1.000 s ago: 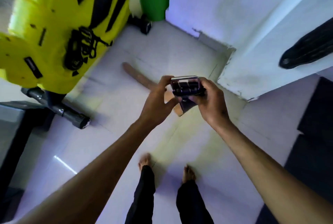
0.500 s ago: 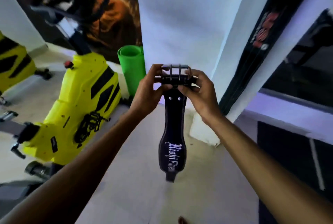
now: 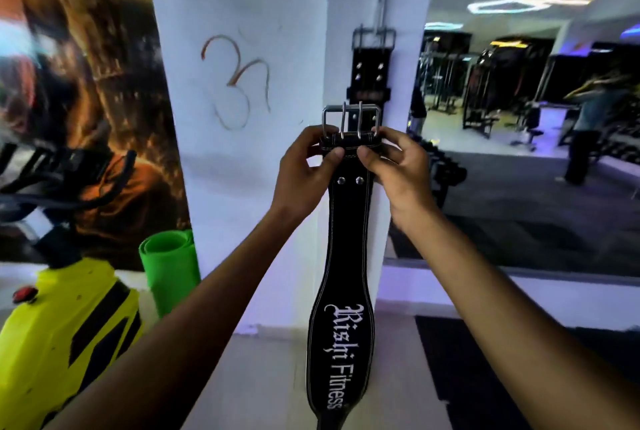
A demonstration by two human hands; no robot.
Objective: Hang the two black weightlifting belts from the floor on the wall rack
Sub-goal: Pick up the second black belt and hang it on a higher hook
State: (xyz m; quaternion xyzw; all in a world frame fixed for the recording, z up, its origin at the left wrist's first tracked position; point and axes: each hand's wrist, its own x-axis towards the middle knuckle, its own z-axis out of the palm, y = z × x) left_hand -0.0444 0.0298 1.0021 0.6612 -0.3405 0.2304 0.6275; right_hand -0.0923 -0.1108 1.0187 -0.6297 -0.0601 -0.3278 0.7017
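A black weightlifting belt point(image 3: 341, 325) with white "Rishi Fitness" lettering hangs straight down from my two hands. My left hand point(image 3: 304, 170) and my right hand point(image 3: 398, 166) pinch its top end just under the metal double-prong buckle point(image 3: 350, 121). Right behind it, a second black belt point(image 3: 372, 73) hangs by its buckle on the white pillar point(image 3: 249, 118), higher up. The hook or rack that holds it is hard to make out; a thin chain runs up the pillar above it.
A yellow exercise bike point(image 3: 59, 336) stands at the lower left, and a rolled green mat point(image 3: 169, 270) leans beside the pillar. To the right a mirror shows gym machines and a person point(image 3: 588, 124). Black floor mats point(image 3: 460, 360) lie at the lower right.
My view has swung up from the floor to the pillar. Both hands have lifted the belt from low over the floor to chest height, in front of the hanging belt.
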